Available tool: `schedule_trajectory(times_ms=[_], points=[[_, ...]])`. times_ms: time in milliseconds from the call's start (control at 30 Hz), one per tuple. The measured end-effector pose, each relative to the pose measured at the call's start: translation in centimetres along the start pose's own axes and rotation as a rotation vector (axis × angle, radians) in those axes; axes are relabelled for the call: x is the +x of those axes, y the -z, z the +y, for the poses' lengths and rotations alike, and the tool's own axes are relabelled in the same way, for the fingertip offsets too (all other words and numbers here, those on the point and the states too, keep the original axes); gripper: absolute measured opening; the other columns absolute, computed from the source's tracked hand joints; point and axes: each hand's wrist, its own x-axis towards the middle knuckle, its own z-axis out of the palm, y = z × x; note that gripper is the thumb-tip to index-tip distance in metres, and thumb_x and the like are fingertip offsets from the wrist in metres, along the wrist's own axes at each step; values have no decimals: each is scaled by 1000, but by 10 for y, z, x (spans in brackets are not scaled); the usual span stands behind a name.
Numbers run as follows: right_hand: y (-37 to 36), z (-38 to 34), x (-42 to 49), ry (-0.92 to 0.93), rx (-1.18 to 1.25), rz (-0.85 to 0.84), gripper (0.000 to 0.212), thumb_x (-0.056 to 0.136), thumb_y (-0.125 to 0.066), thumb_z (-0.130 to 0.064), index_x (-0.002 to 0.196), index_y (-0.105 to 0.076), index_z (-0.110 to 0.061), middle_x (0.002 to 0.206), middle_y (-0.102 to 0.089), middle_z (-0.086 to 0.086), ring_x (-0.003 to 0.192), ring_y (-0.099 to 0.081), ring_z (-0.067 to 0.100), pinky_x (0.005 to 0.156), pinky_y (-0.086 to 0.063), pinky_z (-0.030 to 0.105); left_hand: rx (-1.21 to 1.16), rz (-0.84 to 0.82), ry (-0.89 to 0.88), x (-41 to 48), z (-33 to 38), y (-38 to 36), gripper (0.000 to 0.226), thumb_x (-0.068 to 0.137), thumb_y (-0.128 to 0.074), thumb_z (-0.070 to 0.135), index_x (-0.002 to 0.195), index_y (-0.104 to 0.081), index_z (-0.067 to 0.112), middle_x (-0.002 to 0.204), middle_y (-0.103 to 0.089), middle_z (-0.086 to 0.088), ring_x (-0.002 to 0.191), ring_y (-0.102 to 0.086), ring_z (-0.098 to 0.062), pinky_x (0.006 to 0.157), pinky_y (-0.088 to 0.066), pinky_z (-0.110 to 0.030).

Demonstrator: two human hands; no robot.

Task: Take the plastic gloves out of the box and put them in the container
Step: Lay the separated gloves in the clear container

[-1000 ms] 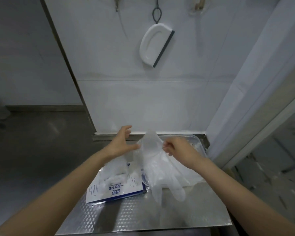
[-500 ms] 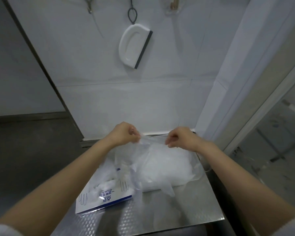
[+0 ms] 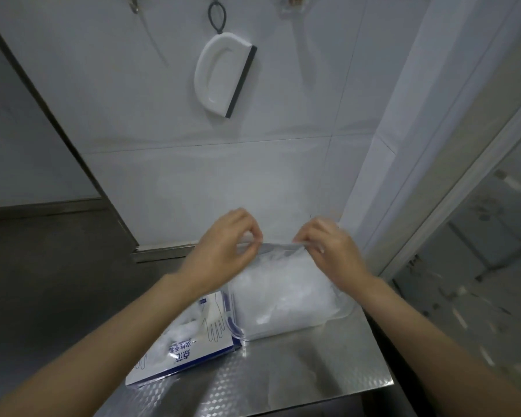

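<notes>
The box [image 3: 190, 341] lay nearest on the steel table [image 3: 298, 377], touching the clear container [image 3: 286, 299], which was already heaped with gloves. Since a second before, the glove [image 3: 278, 245] that had dangled was stretched flat over the heap, pinched by the left hand [image 3: 223, 245] and right hand [image 3: 328, 248]; it probably only needed lowering. The wall [image 3: 223, 182] stood close behind, with open table in front.

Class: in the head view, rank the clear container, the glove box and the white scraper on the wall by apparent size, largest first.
1. Clear container, heaped with gloves.
2. Glove box, partly hidden by the left arm, so nearly tied with the container.
3. White scraper; farther away, so unsure.
</notes>
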Motion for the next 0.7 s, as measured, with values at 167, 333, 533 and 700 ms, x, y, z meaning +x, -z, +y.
schedule_trajectory(times_ms=[167,333,533,700], points=[[-27,15,-46,-45,-100,-422,17,83,-63,-1,89,-69,-15,92,-61,-3,87,-56,14,70,-48,28,211,-292,-21,-47,-24,-46,4,81,-63,15,79,-62,18,83,-57,2,82,-46,-11,76,-42,-27],[-46,17,-53,-186,-127,-675,24,94,-51,-7,109,-67,-18,112,-59,-4,103,-51,10,82,-45,25,374,-586,44,-53,-32,-75,19,96,-46,18,105,-63,15,106,-60,-1,102,-48,-18,89,-32,-25],[-38,27,-38,-506,77,-1143,44,89,-63,-18,131,-50,-24,130,-46,-3,120,-45,13,100,-38,24,468,-955,137,-46,-39,-89,24,94,-51,19,116,-59,15,118,-59,-5,109,-49,-22,93,-32,-29],[-32,20,-18,-556,353,-674,22,89,-63,-14,109,-64,-23,103,-63,-10,93,-60,4,83,-47,18,320,-684,245,-36,-37,-86,31,96,-46,36,122,-52,20,119,-53,-1,107,-50,-18,88,-36,-28]])
